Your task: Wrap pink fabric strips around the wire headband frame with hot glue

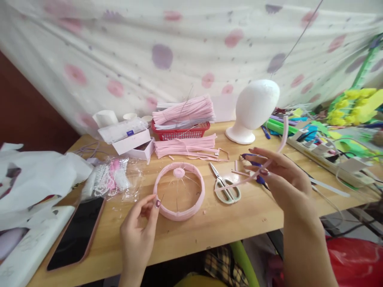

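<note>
Pink is covering the ring (pixel 178 192) already: it is lying flat on the wooden table (pixel 209 223), wrapped all round, with thin wires running like spokes to a small pink disc (pixel 178 172) near its far side. The left hand (pixel 138 231) is touching the ring's near-left rim, thumb and fingers pinched together there, seemingly on a wire end. The right hand (pixel 278 177) is hovering just right of the scissors (pixel 225 186), fingers closed on a long pink strip (pixel 271 159) that is curving up past the foam head (pixel 253 108). Judging by this, the frame is done and that strip is not yet fixed on. Room is lying open in front of the ring up to the table's near edge; a phone (pixel 78 233) is resting near the left, and strip bundles (pixel 188 146) are crowding behind.
</note>
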Demonstrator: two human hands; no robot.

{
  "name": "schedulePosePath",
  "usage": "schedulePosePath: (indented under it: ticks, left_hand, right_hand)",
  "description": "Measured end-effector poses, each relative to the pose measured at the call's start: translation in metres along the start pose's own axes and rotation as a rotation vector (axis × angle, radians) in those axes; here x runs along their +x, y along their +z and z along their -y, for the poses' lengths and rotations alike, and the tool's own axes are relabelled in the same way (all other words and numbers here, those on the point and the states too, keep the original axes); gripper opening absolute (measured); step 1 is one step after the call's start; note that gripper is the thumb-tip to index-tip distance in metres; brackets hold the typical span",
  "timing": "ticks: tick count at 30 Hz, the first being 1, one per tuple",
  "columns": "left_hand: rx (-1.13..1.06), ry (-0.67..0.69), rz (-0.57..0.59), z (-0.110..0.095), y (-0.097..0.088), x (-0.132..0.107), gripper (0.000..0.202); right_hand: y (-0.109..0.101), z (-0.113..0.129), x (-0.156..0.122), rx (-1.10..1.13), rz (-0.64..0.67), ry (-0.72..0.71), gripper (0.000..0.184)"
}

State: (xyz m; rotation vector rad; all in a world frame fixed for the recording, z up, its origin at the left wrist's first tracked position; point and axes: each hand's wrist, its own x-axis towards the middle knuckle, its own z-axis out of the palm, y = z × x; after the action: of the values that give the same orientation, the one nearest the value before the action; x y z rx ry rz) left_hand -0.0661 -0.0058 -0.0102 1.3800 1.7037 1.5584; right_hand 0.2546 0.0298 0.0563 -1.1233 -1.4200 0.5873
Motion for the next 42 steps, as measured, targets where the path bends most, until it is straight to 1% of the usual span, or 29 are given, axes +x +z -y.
schedulePosePath:
  ticks: [2, 3, 5, 6, 7, 8, 9, 11, 13, 15, 18, 21, 23, 24, 28, 30, 33, 35, 37, 38, 40, 42]
  left_hand:
    - [-0.03, -0.006, -0.017, -0.014, -0.001, -0.007, 0.027]
    - [-0.068, -0.017, -0.018, -0.022, 0.0, -0.011, 0.028]
    - [-0.225, -0.05, 0.014, -0.038, 0.003, -0.02, 0.033]
    - [-0.33, -0.069, 0.06, -0.045, 0.004, -0.024, 0.036]
    - [-0.425, -0.09, 0.112, -0.051, 0.006, -0.027, 0.038]
    - [-0.503, -0.118, 0.151, -0.056, 0.007, -0.03, 0.038]
    - [-0.558, -0.157, 0.171, -0.059, 0.008, -0.032, 0.037]
    - [-0.628, -0.252, 0.162, -0.063, 0.009, -0.033, 0.036]
    - [-0.689, -0.335, 0.136, -0.062, 0.009, -0.033, 0.037]
    - [-0.731, -0.371, 0.162, -0.058, 0.008, -0.032, 0.038]
    - [-0.708, -0.386, 0.259, -0.051, 0.009, -0.031, 0.036]
    - [-0.658, -0.396, 0.388, -0.05, 0.009, -0.034, 0.035]
    - [-0.657, -0.415, 0.453, -0.053, 0.007, -0.037, 0.035]
    - [-0.665, -0.427, 0.475, -0.055, 0.005, -0.039, 0.034]
    - [-0.74, -0.453, 0.534, -0.056, -0.005, -0.039, 0.031]
    - [-0.802, -0.453, 0.574, -0.051, -0.011, -0.036, 0.028]
    - [-0.896, -0.447, 0.606, -0.04, -0.016, -0.029, 0.022]
    - [-0.952, -0.443, 0.656, -0.033, -0.015, -0.027, 0.019]
    - [-0.975, -0.448, 0.722, -0.029, -0.012, -0.028, 0.019]
    - [-0.971, -0.454, 0.723, -0.029, -0.009, -0.03, 0.02]
    - [-0.958, -0.475, 0.649, -0.032, -0.003, -0.037, 0.022]
    - [-0.952, -0.495, 0.551, -0.038, 0.003, -0.043, 0.028]
  right_hand:
    - [0.009, 0.019, -0.013, -0.138, 0.011, -0.145, 0.036]
    - [0.017, 0.028, -0.02, -0.262, 0.055, -0.228, 0.04]
    - [0.036, 0.043, -0.035, -0.555, 0.25, -0.354, 0.054]
    - [0.046, 0.048, -0.043, -0.642, 0.381, -0.409, 0.059]
    - [0.055, 0.052, -0.051, -0.685, 0.485, -0.464, 0.059]
    - [0.062, 0.053, -0.059, -0.695, 0.557, -0.475, 0.056]
    - [0.068, 0.053, -0.066, -0.684, 0.601, -0.456, 0.052]
    - [0.073, 0.049, -0.077, -0.637, 0.635, -0.365, 0.043]
    - [0.073, 0.044, -0.083, -0.595, 0.664, -0.267, 0.035]
    - [0.073, 0.041, -0.086, -0.557, 0.698, -0.217, 0.029]
    - [0.075, 0.042, -0.087, -0.495, 0.707, -0.164, 0.024]
    - [0.078, 0.048, -0.085, -0.441, 0.694, -0.131, 0.032]
    - [0.078, 0.052, -0.083, -0.443, 0.708, -0.149, 0.023]
    - [0.078, 0.053, -0.083, -0.461, 0.715, -0.164, 0.019]
    - [0.079, 0.051, -0.084, -0.564, 0.724, -0.213, 0.019]
    - [0.08, 0.049, -0.084, -0.613, 0.728, -0.223, 0.018]
    - [0.083, 0.048, -0.082, -0.645, 0.729, -0.205, 0.021]
    - [0.084, 0.049, -0.079, -0.554, 0.747, -0.17, 0.021]
    - [0.084, 0.051, -0.077, -0.361, 0.8, -0.094, 0.023]
    - [0.084, 0.052, -0.076, -0.253, 0.83, -0.042, 0.025]
    - [0.084, 0.052, -0.076, -0.096, 0.862, 0.031, 0.027]
    - [0.085, 0.049, -0.077, -0.058, 0.849, 0.006, 0.032]
